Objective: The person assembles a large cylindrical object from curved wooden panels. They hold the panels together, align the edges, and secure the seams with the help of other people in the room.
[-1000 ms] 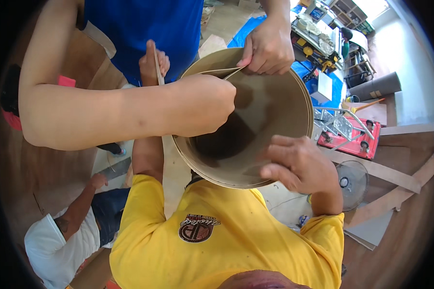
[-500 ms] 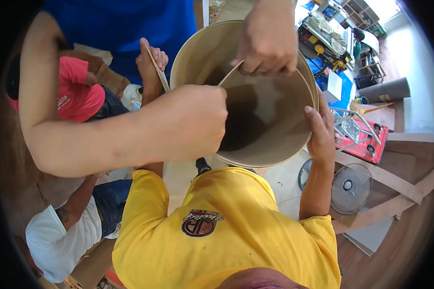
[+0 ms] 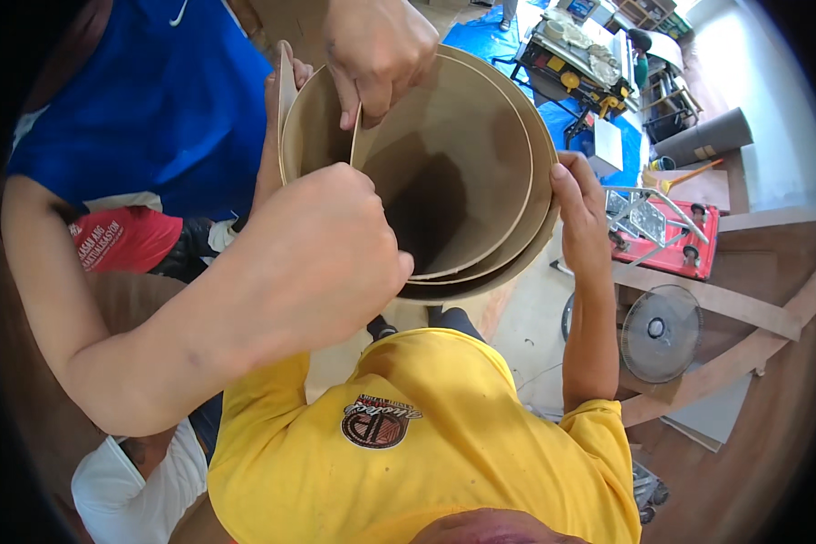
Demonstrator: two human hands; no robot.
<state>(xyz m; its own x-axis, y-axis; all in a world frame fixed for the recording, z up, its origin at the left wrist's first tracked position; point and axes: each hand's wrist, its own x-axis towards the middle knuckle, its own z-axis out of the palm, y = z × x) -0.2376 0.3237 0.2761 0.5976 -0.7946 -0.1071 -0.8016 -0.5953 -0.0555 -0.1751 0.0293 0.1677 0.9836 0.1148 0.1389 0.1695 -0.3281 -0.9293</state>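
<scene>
A thin tan board rolled into a wide tube stands open end up before me, its layers nested inside each other. My right hand grips the outer layer at its right rim, thumb against the edge. At the far left side, my left hand is closed around the board's outer free end, mostly hidden behind the board and a co-worker's arm. The co-worker in blue pinches the inner layer's edge with one hand; the other hand is closed at that same edge, nearer me.
The co-worker's forearm crosses in front on the left. Two more people, in red and white, are lower left. To the right are a fan guard, a red wheeled dolly, wood strips and a table saw.
The tube has shifted left and its inner layer now sits apart from the outer one at the right. The co-worker's hands moved left with the inner edge; my hands keep hold.
</scene>
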